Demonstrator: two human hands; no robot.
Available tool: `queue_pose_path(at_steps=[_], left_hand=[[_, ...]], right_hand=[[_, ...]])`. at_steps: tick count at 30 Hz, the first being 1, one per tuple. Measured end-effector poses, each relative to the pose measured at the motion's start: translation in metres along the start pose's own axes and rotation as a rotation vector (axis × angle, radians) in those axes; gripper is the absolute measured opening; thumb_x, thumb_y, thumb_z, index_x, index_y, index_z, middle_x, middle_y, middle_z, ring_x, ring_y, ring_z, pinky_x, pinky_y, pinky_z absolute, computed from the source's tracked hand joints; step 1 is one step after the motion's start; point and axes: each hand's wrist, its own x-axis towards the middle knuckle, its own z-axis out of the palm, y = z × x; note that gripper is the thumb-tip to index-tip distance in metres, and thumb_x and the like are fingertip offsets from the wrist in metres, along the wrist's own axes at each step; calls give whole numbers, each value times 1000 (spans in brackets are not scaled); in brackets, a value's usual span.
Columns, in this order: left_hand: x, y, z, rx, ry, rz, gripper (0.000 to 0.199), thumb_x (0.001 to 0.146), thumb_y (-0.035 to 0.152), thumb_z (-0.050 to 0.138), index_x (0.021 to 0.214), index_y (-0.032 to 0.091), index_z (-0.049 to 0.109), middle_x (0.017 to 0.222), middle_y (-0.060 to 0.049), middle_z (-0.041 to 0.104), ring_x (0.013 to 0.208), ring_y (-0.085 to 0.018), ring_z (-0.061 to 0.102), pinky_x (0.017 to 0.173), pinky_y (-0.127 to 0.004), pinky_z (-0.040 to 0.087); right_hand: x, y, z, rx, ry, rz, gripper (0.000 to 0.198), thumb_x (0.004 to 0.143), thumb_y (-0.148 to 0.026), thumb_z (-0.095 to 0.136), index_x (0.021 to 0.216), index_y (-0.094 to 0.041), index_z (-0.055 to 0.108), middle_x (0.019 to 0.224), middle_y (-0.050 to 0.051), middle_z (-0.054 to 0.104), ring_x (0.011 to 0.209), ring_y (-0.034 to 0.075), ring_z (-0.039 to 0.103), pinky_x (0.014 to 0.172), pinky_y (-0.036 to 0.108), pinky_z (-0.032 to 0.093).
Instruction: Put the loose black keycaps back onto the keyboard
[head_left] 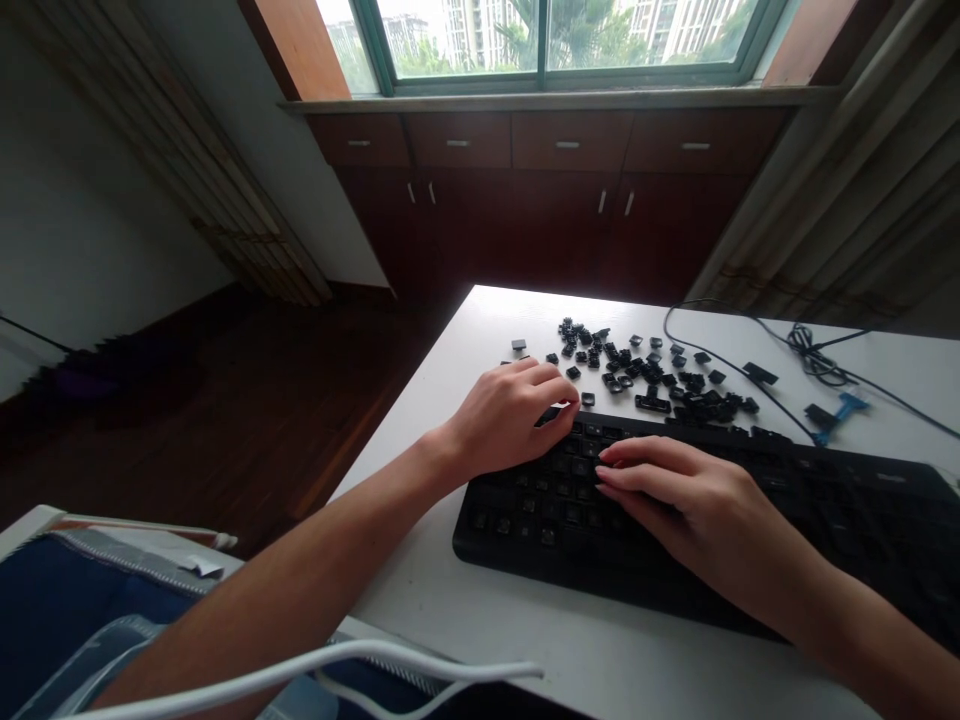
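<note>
A black keyboard [600, 560] lies on the white table, its left part bare of many keycaps so that the key sockets show. My left hand [517, 415] rests over its upper left corner, thumb and index fingertips together; whatever is between them is hidden. Over the left-middle keys is my right hand [690, 490], its fingertips drawn close together just above the sockets. I cannot make out anything in them. Behind the keyboard, loose black keycaps [652, 370] lie scattered in a pile, one single keycap [588, 399] close to my left fingertips.
A blue tool [841, 415] lies behind the keyboard at right, near a coiled black cable [814, 352]. The white table [427, 570] ends at left above a dark wooden floor. A white rail [360, 655] and dark blue fabric [67, 610] are at lower left.
</note>
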Motion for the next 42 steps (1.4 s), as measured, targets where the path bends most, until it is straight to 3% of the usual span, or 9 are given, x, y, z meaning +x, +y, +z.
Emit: queue_pose_path(at_steps=[7, 11, 14, 19, 24, 28, 32, 37, 42], left_hand=[[0, 4, 2, -11, -17, 21, 18, 97, 27, 52, 95, 20, 68, 91, -3, 70, 84, -16, 62, 75, -29, 49], [1, 5, 3, -25, -19, 23, 16, 96, 26, 53, 94, 20, 68, 92, -3, 70, 84, -16, 62, 75, -29, 50], [1, 5, 4, -31, -10, 12, 16, 96, 26, 54, 93, 20, 68, 91, -3, 70, 84, -16, 62, 76, -30, 51], [0, 5, 3, -31, -10, 3, 17, 96, 27, 53, 93, 20, 68, 90, -3, 70, 85, -16, 62, 78, -30, 51], [0, 5, 4, -48, 3, -18, 16, 96, 27, 54, 93, 20, 68, 92, -4, 70, 86, -17, 62, 79, -31, 52], [-1, 3, 5, -50, 13, -27, 15, 95, 28, 55, 93, 21, 68, 92, -4, 70, 84, -17, 61, 78, -31, 51], [0, -3, 1, 37, 58, -66, 15, 96, 28, 54, 92, 20, 66, 91, -3, 69, 83, -17, 61, 76, -30, 50], [-1, -20, -6, 183, 135, -176, 15, 96, 28, 53, 93, 20, 66, 88, -3, 68, 81, -18, 59, 70, -30, 45], [-2, -30, -5, 219, 139, -203, 14, 96, 25, 53, 97, 20, 66, 88, -4, 67, 81, -19, 59, 67, -30, 43]], right_hand=[[-2, -10, 7, -191, 49, -184, 25, 93, -7, 58, 116, -11, 65, 112, 10, 69, 98, 21, 62, 85, 36, 58], [-1, -14, 12, -334, 23, -209, 25, 93, -8, 57, 116, -7, 66, 109, 12, 70, 92, 23, 62, 81, 42, 56], [-2, -16, 13, -376, 40, -213, 24, 92, -8, 57, 113, -8, 68, 111, 12, 70, 92, 23, 63, 88, 46, 53], [1, -19, 9, -291, 64, -144, 17, 93, -11, 57, 104, -13, 70, 107, 8, 71, 99, 23, 62, 95, 45, 48], [16, -15, -5, -77, -3, 99, 26, 100, -28, 52, 81, -20, 66, 90, 5, 69, 84, 18, 62, 79, 35, 50], [41, -6, -13, -10, -1, 285, 38, 104, -41, 40, 81, -20, 62, 76, 2, 64, 65, 15, 57, 61, 29, 44], [70, -1, 1, -192, 105, 246, 40, 107, -37, 29, 89, -19, 60, 89, 6, 64, 81, 18, 57, 73, 31, 44], [82, 0, 33, -314, 63, 170, 34, 105, -37, 31, 99, -18, 59, 103, 10, 59, 95, 23, 50, 87, 39, 39], [80, 3, 39, -365, 19, 167, 30, 105, -37, 32, 108, -22, 57, 108, 9, 54, 100, 24, 46, 91, 41, 34]])
